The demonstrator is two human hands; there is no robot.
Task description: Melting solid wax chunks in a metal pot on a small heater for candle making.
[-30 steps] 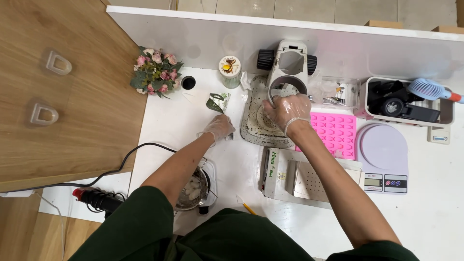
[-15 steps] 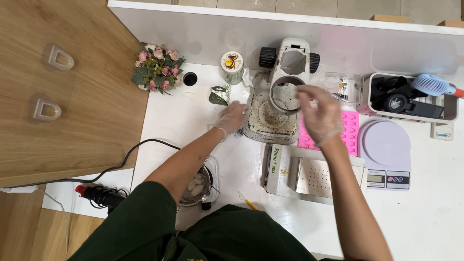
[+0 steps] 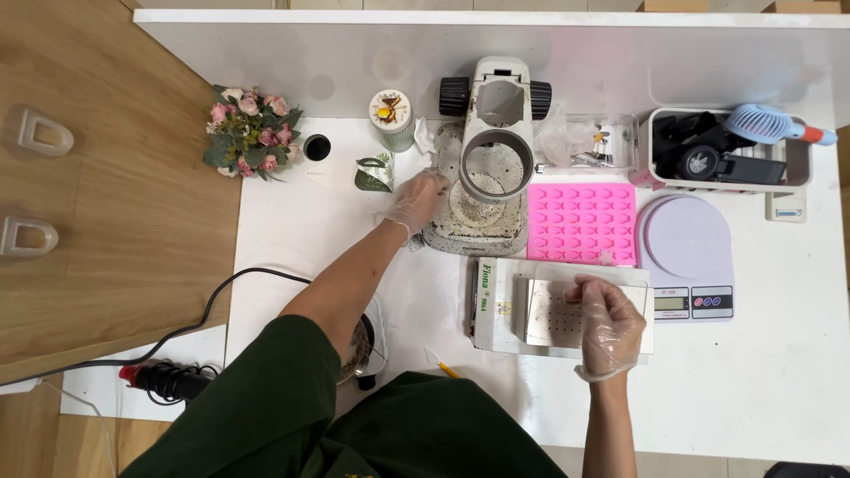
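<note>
My left hand (image 3: 418, 198), in a clear plastic glove, rests on the left edge of the white microscope's (image 3: 491, 133) speckled base plate (image 3: 469, 212). My right hand (image 3: 606, 323), also gloved, lies over the right part of a flat white tray (image 3: 531, 305) in front of me, its fingertips pinched at the tray's far edge. Whether anything small sits between those fingertips I cannot tell. Just beyond that hand lies a pink silicone mould (image 3: 580, 221) with many small cavities.
A digital scale (image 3: 689, 257) sits right of the mould, with a white bin (image 3: 726, 150) of tools behind it. A flower posy (image 3: 248, 128), small black pot (image 3: 316, 147) and round jar (image 3: 390, 118) stand left. A black cable (image 3: 221, 296) and plug trail off the table's left edge.
My right hand has left the microscope stage, passed over the pink mould and come down onto the white tray. My left hand has shifted slightly right onto the base plate.
</note>
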